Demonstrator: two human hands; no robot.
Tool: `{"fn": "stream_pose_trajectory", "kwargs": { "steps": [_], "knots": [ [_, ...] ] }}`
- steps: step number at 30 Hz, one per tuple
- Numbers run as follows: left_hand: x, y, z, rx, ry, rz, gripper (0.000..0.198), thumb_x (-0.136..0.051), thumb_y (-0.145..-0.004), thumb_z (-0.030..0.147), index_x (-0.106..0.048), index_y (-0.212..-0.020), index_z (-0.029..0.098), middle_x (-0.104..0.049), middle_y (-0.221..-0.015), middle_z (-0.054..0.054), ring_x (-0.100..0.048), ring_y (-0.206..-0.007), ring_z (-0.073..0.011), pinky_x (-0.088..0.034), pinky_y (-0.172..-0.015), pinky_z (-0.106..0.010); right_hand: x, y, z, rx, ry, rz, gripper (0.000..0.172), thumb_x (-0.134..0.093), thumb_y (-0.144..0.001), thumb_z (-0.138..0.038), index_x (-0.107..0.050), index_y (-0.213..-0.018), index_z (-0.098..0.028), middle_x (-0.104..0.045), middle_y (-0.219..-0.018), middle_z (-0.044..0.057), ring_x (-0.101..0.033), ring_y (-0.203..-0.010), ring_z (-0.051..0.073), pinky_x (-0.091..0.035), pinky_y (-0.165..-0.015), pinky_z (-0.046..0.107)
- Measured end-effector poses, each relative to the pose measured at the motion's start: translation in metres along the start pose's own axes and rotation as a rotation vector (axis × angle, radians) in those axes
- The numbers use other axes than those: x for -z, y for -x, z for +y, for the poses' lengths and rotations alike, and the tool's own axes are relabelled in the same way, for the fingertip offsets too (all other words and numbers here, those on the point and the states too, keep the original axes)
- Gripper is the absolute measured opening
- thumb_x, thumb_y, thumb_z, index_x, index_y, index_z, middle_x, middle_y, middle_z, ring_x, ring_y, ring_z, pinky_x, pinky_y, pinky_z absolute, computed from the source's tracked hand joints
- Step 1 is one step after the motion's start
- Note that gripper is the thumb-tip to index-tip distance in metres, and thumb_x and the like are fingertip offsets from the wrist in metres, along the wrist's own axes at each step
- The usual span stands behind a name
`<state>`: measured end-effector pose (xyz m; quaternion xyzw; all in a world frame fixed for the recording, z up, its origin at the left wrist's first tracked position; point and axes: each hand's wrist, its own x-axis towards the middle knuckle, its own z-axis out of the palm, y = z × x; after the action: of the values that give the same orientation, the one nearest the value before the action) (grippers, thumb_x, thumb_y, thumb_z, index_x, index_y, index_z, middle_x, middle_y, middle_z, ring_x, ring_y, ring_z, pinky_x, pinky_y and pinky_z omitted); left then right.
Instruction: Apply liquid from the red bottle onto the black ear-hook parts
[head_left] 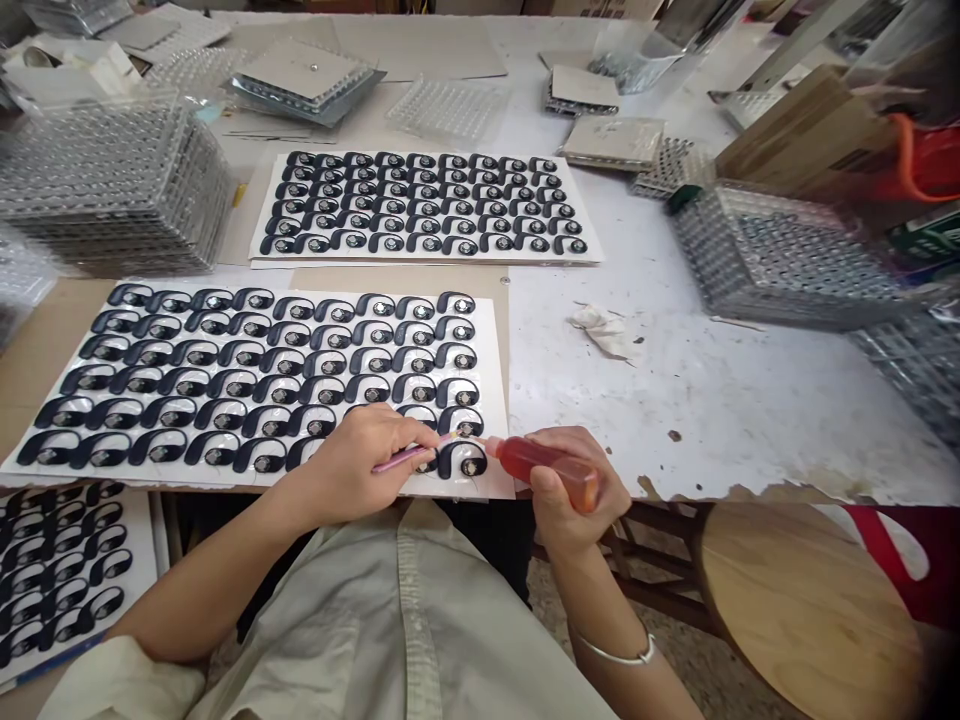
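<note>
My left hand [367, 455] is closed around a thin pink stick [401, 459], perhaps a small brush; its tip points right, over the near right corner of a white sheet [491, 400]. Rows of black curved pieces [180, 410], each with a round silvery part, cover that sheet. My right hand [581, 485] grips a squeeze bottle [544, 465] of red-orange liquid. The bottle's pale nozzle points left and meets or nearly meets the stick's tip above a black piece [463, 460]. Whether they touch, I cannot tell.
A second sheet [585, 235] of black pieces lies farther back, and another [67, 580] sits lower left. Stacks of clear trays [112, 190] stand left and right. A crumpled tissue [602, 330] lies on the white table [570, 410]. A round wooden stool [806, 610] is at lower right.
</note>
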<state>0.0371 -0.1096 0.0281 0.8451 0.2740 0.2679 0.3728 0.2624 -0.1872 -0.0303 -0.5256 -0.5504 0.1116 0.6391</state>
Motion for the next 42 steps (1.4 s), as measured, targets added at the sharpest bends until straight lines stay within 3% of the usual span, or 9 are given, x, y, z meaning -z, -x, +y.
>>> {"fn": "stream_pose_trajectory", "kwargs": {
  "steps": [7,19,24,28,31,33,39,42],
  "knots": [
    [0.001,0.000,0.002,0.008,0.002,-0.021,0.014,-0.057,-0.087,0.011,-0.066,-0.096,0.016,-0.070,-0.077,-0.001,-0.061,-0.066,-0.0121,-0.045,-0.068,-0.026,0.000,0.000,-0.002,0.022,0.008,0.007,0.019,-0.071,-0.075,-0.026,-0.066,-0.091,-0.018,-0.065,-0.077,0.004,-0.059,-0.070,0.018,-0.049,-0.061,0.034],
    [-0.002,0.001,0.002,-0.037,-0.013,-0.004,0.015,-0.057,-0.086,0.009,-0.065,-0.098,0.016,-0.073,-0.087,-0.004,-0.065,-0.069,-0.0130,-0.047,-0.071,-0.028,-0.003,0.000,-0.003,-0.035,-0.044,0.145,0.013,-0.069,-0.075,-0.024,-0.067,-0.085,-0.017,-0.063,-0.072,0.003,-0.056,-0.065,0.017,-0.045,-0.055,0.031],
    [-0.004,0.002,-0.001,-0.080,-0.020,0.047,0.017,-0.059,-0.085,0.008,-0.064,-0.099,0.016,-0.073,-0.089,-0.004,-0.066,-0.070,-0.0132,-0.049,-0.069,-0.027,-0.004,0.002,0.003,-0.080,-0.096,0.337,0.018,-0.067,-0.075,-0.035,-0.066,-0.078,-0.017,-0.060,-0.068,0.002,-0.056,-0.062,0.017,-0.044,-0.053,0.032],
    [-0.012,0.009,0.002,-0.161,-0.037,0.147,0.024,-0.060,-0.084,0.005,-0.062,-0.105,0.017,-0.073,-0.090,-0.004,-0.066,-0.072,-0.0131,-0.049,-0.067,-0.027,-0.003,0.003,0.007,-0.187,-0.243,0.364,0.018,-0.064,-0.075,-0.035,-0.066,-0.077,-0.017,-0.058,-0.070,0.002,-0.055,-0.057,0.016,-0.044,-0.047,0.030],
    [-0.019,0.022,0.014,-0.269,-0.109,0.208,0.028,-0.058,-0.084,0.001,-0.059,-0.108,0.014,-0.072,-0.097,-0.009,-0.065,-0.071,-0.0141,-0.048,-0.064,-0.029,-0.001,0.001,0.006,-0.179,-0.294,0.351,0.018,-0.062,-0.076,-0.035,-0.067,-0.077,-0.018,-0.057,-0.068,0.002,-0.054,-0.057,0.015,-0.043,-0.044,0.027],
    [-0.023,0.030,0.024,-0.327,-0.198,0.187,0.027,-0.055,-0.083,-0.001,-0.057,-0.108,0.010,-0.072,-0.096,-0.012,-0.063,-0.069,-0.0155,-0.047,-0.059,-0.030,0.000,0.000,0.006,-0.163,-0.330,0.339,0.019,-0.059,-0.077,-0.036,-0.068,-0.077,-0.019,-0.057,-0.067,0.001,-0.053,-0.057,0.014,-0.042,-0.044,0.025],
    [-0.034,0.037,0.039,-0.383,-0.432,0.161,0.017,-0.050,-0.084,-0.001,-0.060,-0.097,0.005,-0.072,-0.086,-0.014,-0.057,-0.060,-0.0160,-0.044,-0.050,-0.031,-0.002,-0.002,0.006,-0.148,-0.362,0.342,0.029,-0.060,-0.075,-0.048,-0.069,-0.072,-0.020,-0.057,-0.064,0.001,-0.053,-0.060,0.014,-0.040,-0.045,0.025],
    [-0.039,0.037,0.039,-0.394,-0.500,0.165,0.014,-0.052,-0.084,-0.001,-0.060,-0.095,0.004,-0.071,-0.084,-0.015,-0.055,-0.058,-0.0160,-0.044,-0.049,-0.031,-0.004,-0.005,0.002,-0.231,-0.402,0.328,0.029,-0.060,-0.077,-0.048,-0.069,-0.072,-0.021,-0.058,-0.065,0.000,-0.055,-0.056,0.013,-0.045,-0.046,0.026]
  ]
}}
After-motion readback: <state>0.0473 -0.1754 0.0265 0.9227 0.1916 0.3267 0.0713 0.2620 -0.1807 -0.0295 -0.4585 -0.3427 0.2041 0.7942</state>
